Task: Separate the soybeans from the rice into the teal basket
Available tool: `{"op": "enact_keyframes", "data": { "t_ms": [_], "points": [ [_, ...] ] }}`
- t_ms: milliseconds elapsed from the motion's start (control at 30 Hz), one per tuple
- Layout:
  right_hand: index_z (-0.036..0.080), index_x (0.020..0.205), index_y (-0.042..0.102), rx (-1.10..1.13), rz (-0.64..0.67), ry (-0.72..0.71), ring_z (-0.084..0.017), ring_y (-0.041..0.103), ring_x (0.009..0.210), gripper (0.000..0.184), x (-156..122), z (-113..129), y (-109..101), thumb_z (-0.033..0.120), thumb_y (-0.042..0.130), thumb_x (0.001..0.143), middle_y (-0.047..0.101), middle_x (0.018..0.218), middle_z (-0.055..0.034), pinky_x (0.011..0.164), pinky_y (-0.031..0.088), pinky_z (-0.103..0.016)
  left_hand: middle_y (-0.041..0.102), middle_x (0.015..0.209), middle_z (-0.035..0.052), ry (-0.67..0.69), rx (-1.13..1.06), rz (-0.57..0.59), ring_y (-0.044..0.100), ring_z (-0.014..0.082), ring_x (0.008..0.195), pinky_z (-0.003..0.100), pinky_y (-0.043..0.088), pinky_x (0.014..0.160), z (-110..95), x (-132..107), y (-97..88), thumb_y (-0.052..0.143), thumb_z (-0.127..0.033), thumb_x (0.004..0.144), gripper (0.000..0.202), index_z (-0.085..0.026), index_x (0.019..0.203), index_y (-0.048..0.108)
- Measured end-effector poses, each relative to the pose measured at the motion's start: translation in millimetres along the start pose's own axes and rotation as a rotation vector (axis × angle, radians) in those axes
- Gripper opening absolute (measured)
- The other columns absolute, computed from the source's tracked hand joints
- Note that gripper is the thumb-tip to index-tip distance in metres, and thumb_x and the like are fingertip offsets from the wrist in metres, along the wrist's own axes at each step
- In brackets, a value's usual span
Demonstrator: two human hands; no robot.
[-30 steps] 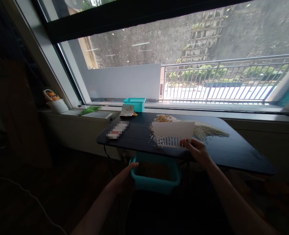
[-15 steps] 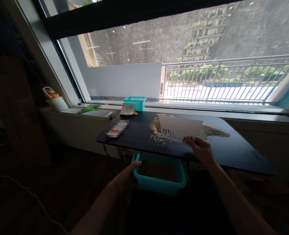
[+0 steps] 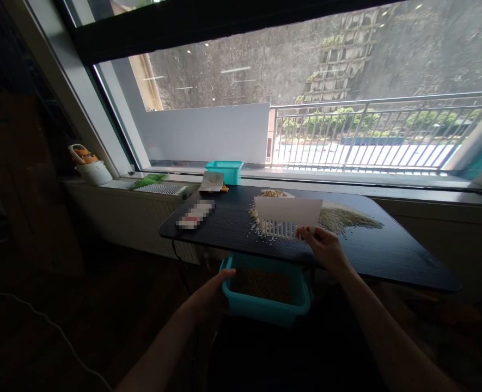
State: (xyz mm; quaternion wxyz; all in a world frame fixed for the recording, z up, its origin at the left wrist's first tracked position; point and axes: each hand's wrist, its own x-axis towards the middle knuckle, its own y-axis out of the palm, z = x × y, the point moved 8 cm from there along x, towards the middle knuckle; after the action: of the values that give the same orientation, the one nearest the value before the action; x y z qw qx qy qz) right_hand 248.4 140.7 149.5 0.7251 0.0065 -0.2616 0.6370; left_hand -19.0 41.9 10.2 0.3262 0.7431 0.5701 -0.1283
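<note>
Below the table's front edge, my left hand (image 3: pixel 214 291) grips the left rim of a teal plastic bin (image 3: pixel 265 310), its thumb over the rim. Brown grains or pellets (image 3: pixel 261 284) cover the bin's bottom. My right hand (image 3: pixel 324 247) pinches the lower right corner of a white slotted card (image 3: pixel 290 211), tilted over the dark table (image 3: pixel 224 228). Behind and left of the card lie yellow-brown grains (image 3: pixel 274 193) mixed with white ones. A heap of pale, rice-like grains (image 3: pixel 342 218) spreads to its right. The card hides part of the grains.
A second teal bin (image 3: pixel 228 173) stands at the table's back left, beside a paper packet (image 3: pixel 212 182). A blurred-out flat object (image 3: pixel 195 214) with a cord lies at the left. A radiator (image 3: pixel 142 218) and white pot (image 3: pixel 96 173) are by the window.
My right hand has moved the slotted card to the left, uncovering more of the pale heap on the right. My left hand and the bin have stayed put.
</note>
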Motion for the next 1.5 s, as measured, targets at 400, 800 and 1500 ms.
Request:
{"op": "enact_keyframes", "data": {
  "t_ms": [400, 800, 1500],
  "points": [
    [0.016, 0.072, 0.071, 0.031, 0.05, -0.007, -0.022, 0.064, 0.07, 0.038, -3.5, 1.5, 10.7, 0.053, 0.062, 0.072, 0.071, 0.071, -0.0071, 0.065, 0.049, -0.032, 0.062, 0.113, 0.0153, 0.001, 0.006, 0.016, 0.061, 0.0298, 0.097, 0.04, 0.051, 0.077, -0.2, 1.8, -2.4, 0.055, -0.058, 0.076, 0.066, -0.016, 0.126, 0.052],
    [0.016, 0.073, 0.071, 0.03, 0.092, 0.0, -0.021, 0.064, 0.071, 0.037, -7.7, -1.9, 18.9, 0.052, 0.06, 0.074, 0.071, 0.071, -0.0056, 0.067, 0.049, -0.032, 0.059, 0.12, 0.0169, 0.003, 0.012, 0.005, 0.062, 0.0297, 0.094, 0.042, 0.051, 0.075, -5.6, -1.9, 0.0, 0.055, -0.056, 0.076, 0.068, -0.015, 0.13, 0.047],
    [0.018, 0.071, 0.072, -0.014, -0.139, 0.047, -0.023, 0.066, 0.077, 0.035, -5.8, -2.2, -40.3, 0.052, 0.065, 0.068, 0.072, 0.074, -0.0062, 0.07, 0.05, -0.032, 0.064, 0.104, 0.0128, 0.016, 0.094, -0.023, 0.061, 0.0286, 0.092, 0.04, 0.05, 0.074, 2.7, 25.3, 9.8, 0.061, -0.062, 0.066, 0.073, -0.016, 0.123, 0.053]
  ]
}}
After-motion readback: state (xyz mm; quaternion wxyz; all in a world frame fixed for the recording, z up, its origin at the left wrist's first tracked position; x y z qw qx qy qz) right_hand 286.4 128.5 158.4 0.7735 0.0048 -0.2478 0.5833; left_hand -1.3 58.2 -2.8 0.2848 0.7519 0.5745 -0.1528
